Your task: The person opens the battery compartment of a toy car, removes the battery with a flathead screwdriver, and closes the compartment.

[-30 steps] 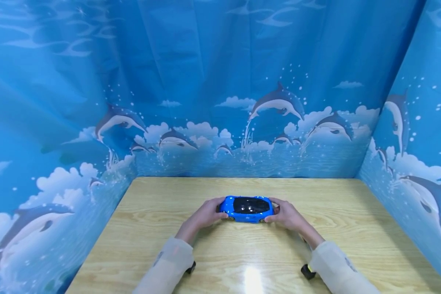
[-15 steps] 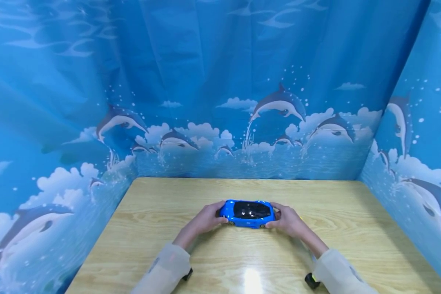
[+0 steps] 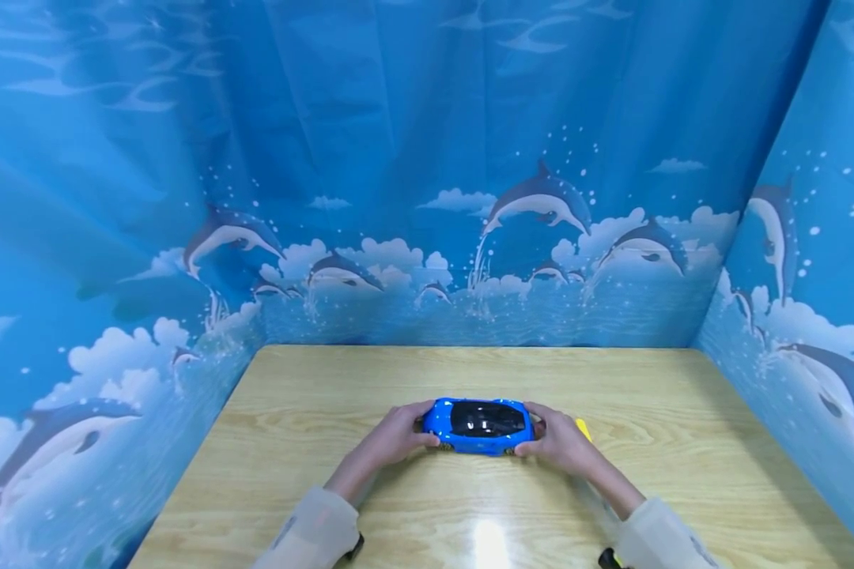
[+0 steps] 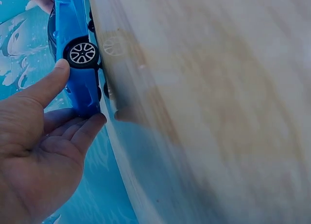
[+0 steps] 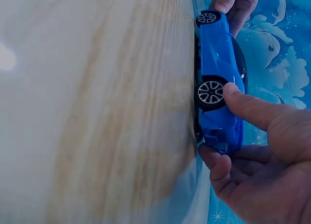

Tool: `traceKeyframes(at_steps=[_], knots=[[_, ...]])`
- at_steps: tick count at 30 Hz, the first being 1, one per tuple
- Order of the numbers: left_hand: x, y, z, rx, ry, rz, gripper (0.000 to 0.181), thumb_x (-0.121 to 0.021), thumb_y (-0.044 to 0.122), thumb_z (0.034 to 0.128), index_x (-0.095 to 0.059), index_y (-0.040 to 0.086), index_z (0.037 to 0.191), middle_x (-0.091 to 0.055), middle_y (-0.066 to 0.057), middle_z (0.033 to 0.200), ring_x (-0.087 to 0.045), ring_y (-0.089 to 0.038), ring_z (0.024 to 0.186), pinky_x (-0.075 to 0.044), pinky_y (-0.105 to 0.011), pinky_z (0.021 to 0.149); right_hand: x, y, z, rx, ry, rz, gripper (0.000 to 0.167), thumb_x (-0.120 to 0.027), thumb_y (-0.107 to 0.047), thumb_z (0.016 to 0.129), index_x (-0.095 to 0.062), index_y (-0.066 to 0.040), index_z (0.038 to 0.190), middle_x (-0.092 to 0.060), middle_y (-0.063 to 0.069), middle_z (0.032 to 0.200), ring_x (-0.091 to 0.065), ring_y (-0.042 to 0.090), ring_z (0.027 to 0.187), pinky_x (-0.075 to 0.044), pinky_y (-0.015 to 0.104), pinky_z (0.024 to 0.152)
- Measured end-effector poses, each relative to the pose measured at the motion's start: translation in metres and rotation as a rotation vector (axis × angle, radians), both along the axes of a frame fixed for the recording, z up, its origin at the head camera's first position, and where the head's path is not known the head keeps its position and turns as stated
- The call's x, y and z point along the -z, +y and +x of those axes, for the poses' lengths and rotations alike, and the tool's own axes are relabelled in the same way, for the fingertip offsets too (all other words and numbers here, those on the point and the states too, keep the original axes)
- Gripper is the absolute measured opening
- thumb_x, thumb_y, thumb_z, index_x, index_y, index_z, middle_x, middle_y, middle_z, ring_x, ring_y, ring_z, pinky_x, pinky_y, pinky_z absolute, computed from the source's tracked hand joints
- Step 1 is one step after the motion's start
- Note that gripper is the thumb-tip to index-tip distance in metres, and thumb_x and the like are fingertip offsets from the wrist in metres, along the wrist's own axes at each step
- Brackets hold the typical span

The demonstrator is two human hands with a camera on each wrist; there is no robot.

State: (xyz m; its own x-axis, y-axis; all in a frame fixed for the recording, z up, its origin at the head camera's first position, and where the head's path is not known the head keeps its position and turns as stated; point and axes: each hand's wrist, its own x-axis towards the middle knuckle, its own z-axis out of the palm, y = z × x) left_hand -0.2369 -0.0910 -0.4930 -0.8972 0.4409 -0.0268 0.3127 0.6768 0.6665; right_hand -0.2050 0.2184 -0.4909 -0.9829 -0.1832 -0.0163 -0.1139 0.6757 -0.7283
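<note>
A blue toy car [image 3: 480, 420] with a black roof lies crosswise between both hands in the head view. My left hand [image 3: 396, 439] grips its left end, the thumb on the near side. At the other end my right hand [image 3: 559, 442] holds it, thumb near the wheel. In the left wrist view the thumb presses beside a spoked wheel [image 4: 82, 53] while the fingers curl round the car's end. The right wrist view shows a similar grip near another wheel [image 5: 211, 93]. The wheels are at or just above the tabletop; I cannot tell whether all touch.
A small yellow object [image 3: 583, 430] lies behind the right hand, partly hidden, its kind unclear. The wood-grain table [image 3: 313, 387] ends at blue dolphin-print curtains [image 3: 398, 197] at the back and sides. Light glares off the table's near part.
Both hands have drawn the car a little nearer to the person across the table. The yellow object has come into view beside the right hand.
</note>
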Motion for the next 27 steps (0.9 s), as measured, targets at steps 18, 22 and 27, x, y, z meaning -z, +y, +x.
traceKeyframes(at_steps=[18, 22, 27], knots=[[-0.002, -0.005, 0.019, 0.006, -0.023, 0.028, 0.072, -0.082, 0.018, 0.0884, -0.049, -0.004, 0.149, -0.052, -0.022, 0.15, -0.051, -0.035, 0.137, -0.044, -0.049, 0.114, 0.003, -0.003, 0.018, 0.011, 0.05, -0.04, 0.089, -0.096, -0.011, 0.068, -0.051, 0.013, 0.141, -0.069, 0.025, 0.12, -0.071, 0.024, 0.092, -0.064, 0.033, 0.076], [-0.003, -0.005, 0.022, 0.006, -0.018, 0.023, 0.073, -0.082, 0.018, 0.0877, -0.049, -0.004, 0.149, -0.052, -0.022, 0.15, -0.051, -0.037, 0.137, -0.043, -0.048, 0.115, 0.003, -0.003, 0.022, 0.011, 0.053, -0.043, 0.09, -0.096, -0.01, 0.067, -0.051, 0.014, 0.141, -0.07, 0.025, 0.117, -0.071, 0.025, 0.093, -0.064, 0.034, 0.076], [-0.004, -0.006, 0.027, -0.008, -0.023, 0.007, 0.074, -0.082, 0.02, 0.0879, -0.049, -0.002, 0.15, -0.051, -0.02, 0.151, -0.05, -0.037, 0.138, -0.043, -0.048, 0.115, 0.004, -0.005, 0.026, 0.028, 0.038, -0.037, 0.09, -0.096, -0.012, 0.067, -0.051, 0.012, 0.142, -0.07, 0.023, 0.117, -0.07, 0.024, 0.094, -0.064, 0.033, 0.076]])
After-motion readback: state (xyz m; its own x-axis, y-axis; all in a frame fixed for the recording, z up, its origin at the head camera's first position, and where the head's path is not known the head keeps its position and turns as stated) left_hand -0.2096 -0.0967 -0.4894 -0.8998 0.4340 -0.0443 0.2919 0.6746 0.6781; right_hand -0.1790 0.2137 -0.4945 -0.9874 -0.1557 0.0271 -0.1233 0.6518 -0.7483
